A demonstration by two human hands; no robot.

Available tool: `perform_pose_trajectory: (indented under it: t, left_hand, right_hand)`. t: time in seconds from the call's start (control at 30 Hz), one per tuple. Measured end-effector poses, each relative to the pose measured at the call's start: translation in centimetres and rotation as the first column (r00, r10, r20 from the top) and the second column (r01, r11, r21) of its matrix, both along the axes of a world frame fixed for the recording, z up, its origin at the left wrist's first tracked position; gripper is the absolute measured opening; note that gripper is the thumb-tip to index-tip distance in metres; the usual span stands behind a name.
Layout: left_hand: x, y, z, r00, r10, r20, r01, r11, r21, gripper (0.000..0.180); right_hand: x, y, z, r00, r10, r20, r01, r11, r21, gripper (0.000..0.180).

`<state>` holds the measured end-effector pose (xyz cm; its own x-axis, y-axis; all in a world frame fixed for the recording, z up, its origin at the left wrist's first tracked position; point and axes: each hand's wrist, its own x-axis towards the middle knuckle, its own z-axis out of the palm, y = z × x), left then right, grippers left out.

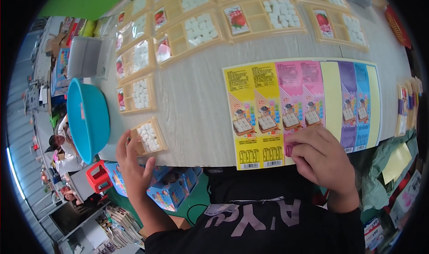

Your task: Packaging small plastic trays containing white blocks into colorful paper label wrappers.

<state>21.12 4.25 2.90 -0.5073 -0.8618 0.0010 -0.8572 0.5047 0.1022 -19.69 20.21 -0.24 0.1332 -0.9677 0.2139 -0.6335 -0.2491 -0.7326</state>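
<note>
The left hand (134, 164), fingers spread, touches a small tan tray of white cubes (149, 137) at the counter (196, 97) edge, while the right hand (324, 158), fingers curled, presses the pink part of a bright striped sticker sheet (304, 106), and many trays behind look filled already.

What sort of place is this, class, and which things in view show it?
Probably a small packing workshop: rows of tan trays filled with white pieces, a sheet of colourful printed labels on the long table, and stacked boxes below.
</note>
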Motion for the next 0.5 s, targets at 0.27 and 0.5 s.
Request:
perform_pose_trajectory:
  t: [0.27, 0.5]
  left_hand:
    - [-1.2, 0.7, 0.3, 0.998, 0.025, -0.051, -0.021, 0.996, 0.085, 0.061]
    - [-1.2, 1.0, -0.7, 0.998, -0.025, -0.062, 0.023, 0.999, -0.029, 0.065]
  right_hand:
    - [-1.9, 1.2, 0.0, 0.895, -0.111, 0.432, 0.020, 0.978, 0.208, 0.003]
    - [-1.6, 1.0, -0.2, 0.714, -0.304, 0.630, 0.124, 0.941, 0.314, 0.010]
